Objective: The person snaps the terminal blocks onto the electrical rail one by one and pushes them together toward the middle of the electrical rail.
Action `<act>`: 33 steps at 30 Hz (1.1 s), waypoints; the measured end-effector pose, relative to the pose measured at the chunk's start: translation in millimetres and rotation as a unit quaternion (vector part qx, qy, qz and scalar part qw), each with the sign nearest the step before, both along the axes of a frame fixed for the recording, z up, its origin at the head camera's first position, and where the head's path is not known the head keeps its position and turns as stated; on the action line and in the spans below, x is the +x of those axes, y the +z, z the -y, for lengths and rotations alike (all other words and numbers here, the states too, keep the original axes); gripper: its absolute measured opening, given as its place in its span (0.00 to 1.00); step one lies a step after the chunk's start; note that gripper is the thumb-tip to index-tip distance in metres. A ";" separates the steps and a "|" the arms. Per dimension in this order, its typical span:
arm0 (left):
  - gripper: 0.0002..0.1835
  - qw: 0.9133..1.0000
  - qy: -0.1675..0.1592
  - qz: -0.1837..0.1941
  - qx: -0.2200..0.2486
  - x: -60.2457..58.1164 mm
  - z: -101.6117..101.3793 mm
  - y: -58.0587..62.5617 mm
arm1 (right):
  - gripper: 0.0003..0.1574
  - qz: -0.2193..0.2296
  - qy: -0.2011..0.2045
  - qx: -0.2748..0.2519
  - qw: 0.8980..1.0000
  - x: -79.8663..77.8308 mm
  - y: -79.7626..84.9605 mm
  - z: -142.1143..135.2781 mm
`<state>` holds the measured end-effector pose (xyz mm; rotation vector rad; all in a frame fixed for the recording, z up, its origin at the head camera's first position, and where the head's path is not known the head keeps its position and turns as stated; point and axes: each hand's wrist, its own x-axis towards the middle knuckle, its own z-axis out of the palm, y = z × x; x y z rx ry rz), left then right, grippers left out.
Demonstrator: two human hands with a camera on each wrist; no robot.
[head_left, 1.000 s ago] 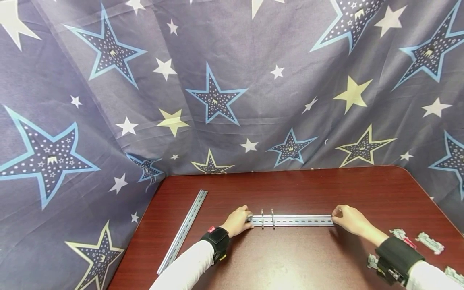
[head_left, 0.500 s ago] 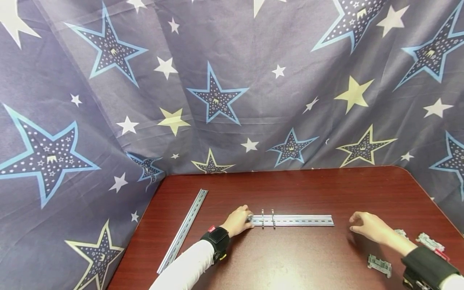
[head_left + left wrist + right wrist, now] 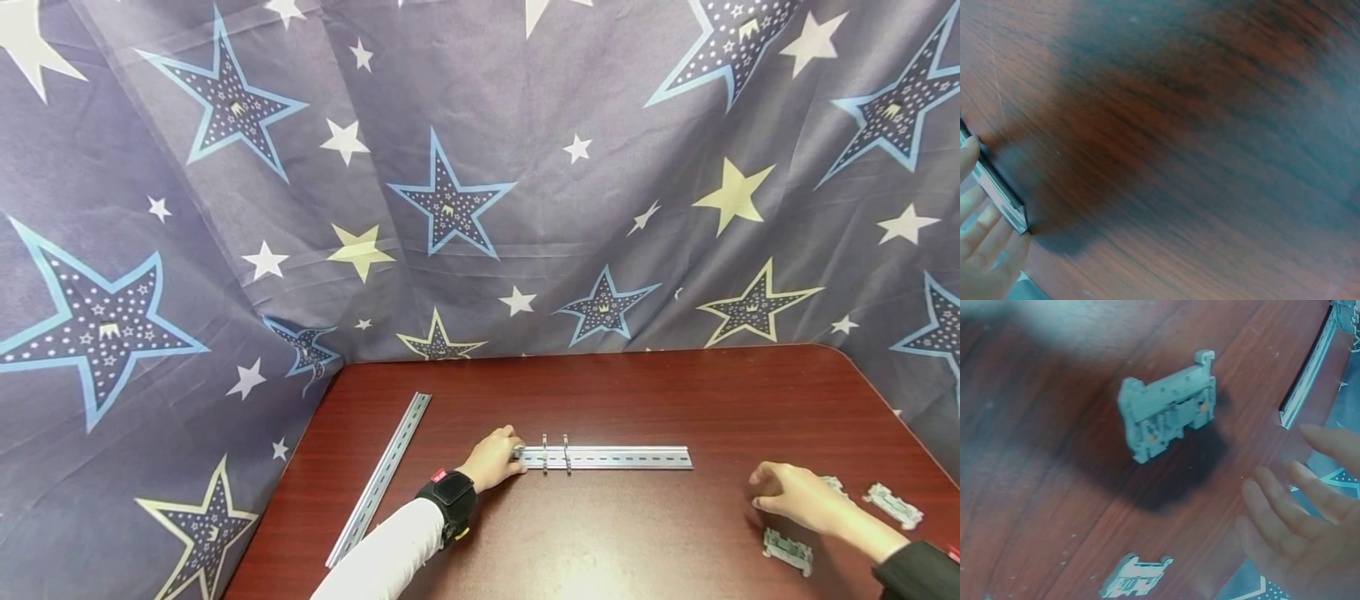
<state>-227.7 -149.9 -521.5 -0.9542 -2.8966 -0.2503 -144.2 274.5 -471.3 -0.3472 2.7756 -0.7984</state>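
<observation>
My left hand (image 3: 491, 458) grips the left end of a slotted metal DIN rail (image 3: 630, 457) lying across the table. In the left wrist view, the thumb is on one side of the rail end (image 3: 1000, 194) and the fingers on the other. Two thin pieces (image 3: 567, 454) stand crosswise on the rail near that hand. My right hand (image 3: 798, 496) hovers at the right with fingers loosely bent and nothing in them. Just below it lies a grey terminal block (image 3: 787, 552), seen larger in the right wrist view, with small orange spots on its side (image 3: 1169, 406).
A second DIN rail (image 3: 381, 479) lies slanted on the left of the reddish-brown table (image 3: 600, 392). Another terminal block (image 3: 894, 506) lies at the far right, and one more (image 3: 832, 483) is partly hidden behind the right hand. A star-patterned cloth (image 3: 480, 317) hangs behind the table.
My right hand has let go of the rail's right end and moved right and toward me, over the terminal blocks. The left hand and the rail have stayed in place.
</observation>
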 end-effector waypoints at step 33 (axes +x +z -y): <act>0.15 1.000 -0.002 -0.007 0.001 2.0 0.3 0.9 | 0.19 -0.067 0.044 0.030 0.996 26.9 -33.8 -2.8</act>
